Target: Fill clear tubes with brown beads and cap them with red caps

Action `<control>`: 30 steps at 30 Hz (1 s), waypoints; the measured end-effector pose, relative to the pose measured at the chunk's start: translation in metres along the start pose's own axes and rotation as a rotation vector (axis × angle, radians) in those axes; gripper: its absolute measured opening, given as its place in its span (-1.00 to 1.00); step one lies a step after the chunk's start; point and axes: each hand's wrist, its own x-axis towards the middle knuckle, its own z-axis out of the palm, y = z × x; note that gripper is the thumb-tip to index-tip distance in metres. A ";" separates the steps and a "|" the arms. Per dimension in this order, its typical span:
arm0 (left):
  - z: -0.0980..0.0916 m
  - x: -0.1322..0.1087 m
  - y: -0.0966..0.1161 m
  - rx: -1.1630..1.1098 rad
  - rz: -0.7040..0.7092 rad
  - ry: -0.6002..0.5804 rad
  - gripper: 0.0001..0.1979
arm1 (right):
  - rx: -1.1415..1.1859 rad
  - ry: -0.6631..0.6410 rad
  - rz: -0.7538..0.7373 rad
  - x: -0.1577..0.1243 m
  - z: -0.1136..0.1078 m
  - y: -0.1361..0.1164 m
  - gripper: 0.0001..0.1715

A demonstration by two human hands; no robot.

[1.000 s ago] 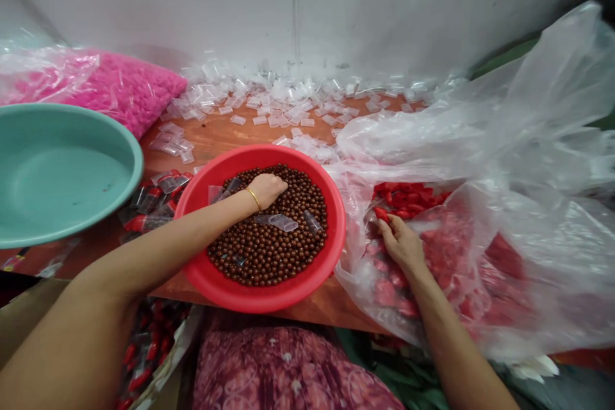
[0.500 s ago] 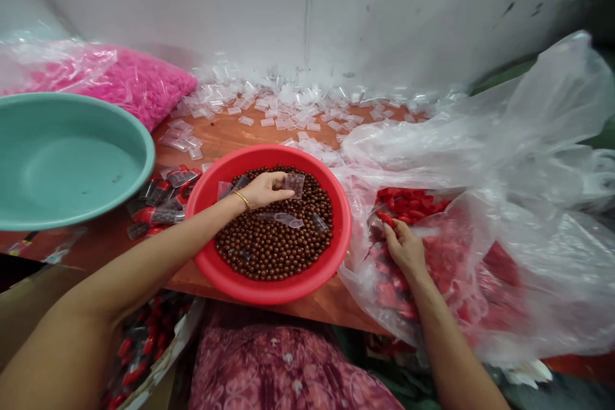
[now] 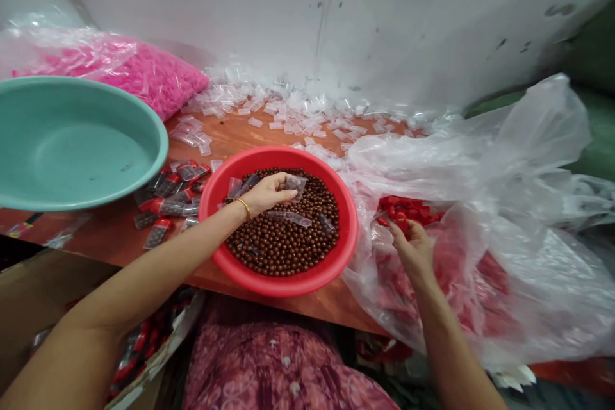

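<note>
Over the red basin (image 3: 352, 230) of small brown balls (image 3: 283, 253), my left hand (image 3: 267, 195) pinches a small clear plastic container (image 3: 295, 188). A clear plastic scoop (image 3: 291, 217) lies on the balls just below that hand, and a few more clear containers rest among them. To the right, my right hand (image 3: 414, 248) is at the mouth of a clear plastic bag (image 3: 461, 224) of red caps (image 3: 408, 206). Its fingers are closed on a red cap (image 3: 384, 221), partly hidden by the thumb and the other caps.
A teal basin (image 3: 81, 147) stands at the left, before a bag of pink pieces (image 3: 158, 77). Filled red-capped containers (image 3: 168, 205) lie between the basins. Clear empties (image 3: 298, 116) are strewn along the wall. Below the table edge is a box (image 3: 158, 359) of red-capped containers.
The view has shifted slightly. My left hand still holds the clear container over the basin. My right hand stays at the bag's opening, its fingers a little shifted among the red caps.
</note>
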 end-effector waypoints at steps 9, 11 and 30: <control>-0.009 0.016 -0.001 0.188 0.069 0.188 -0.79 | -0.541 -0.527 -0.541 0.023 0.043 -0.136 -0.72; -0.012 0.016 0.000 0.236 0.095 0.244 -0.81 | -0.758 -0.740 -0.607 0.025 0.069 -0.154 -0.64; -0.008 0.015 -0.003 0.237 0.098 -0.004 -0.79 | -0.034 -0.752 -0.494 0.044 0.098 -0.172 -0.61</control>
